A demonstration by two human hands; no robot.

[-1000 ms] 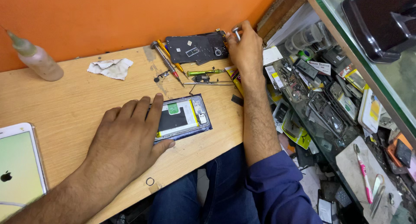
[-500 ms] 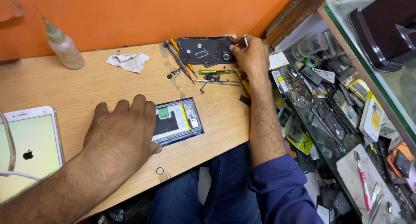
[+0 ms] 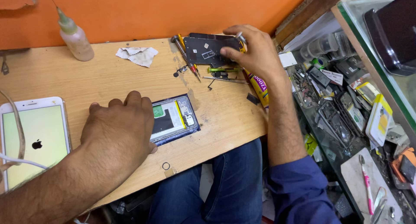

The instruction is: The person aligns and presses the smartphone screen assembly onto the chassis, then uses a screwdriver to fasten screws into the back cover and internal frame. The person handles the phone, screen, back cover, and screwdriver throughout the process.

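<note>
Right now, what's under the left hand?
The left hand lies flat on the opened phone, covering its left part. Only the right part shows: battery, green tab, circuit board. Whatever is under the palm is hidden.

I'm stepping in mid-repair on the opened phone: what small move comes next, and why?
Probably lift the dark back panel off the screwdrivers: the right hand already grips its edge, while the left hand lies flat on the opened phone.

White phone (image 3: 37, 141), squeeze bottle (image 3: 76, 36), crumpled cloth (image 3: 138, 55), pink toothbrush (image 3: 366, 180)
</note>
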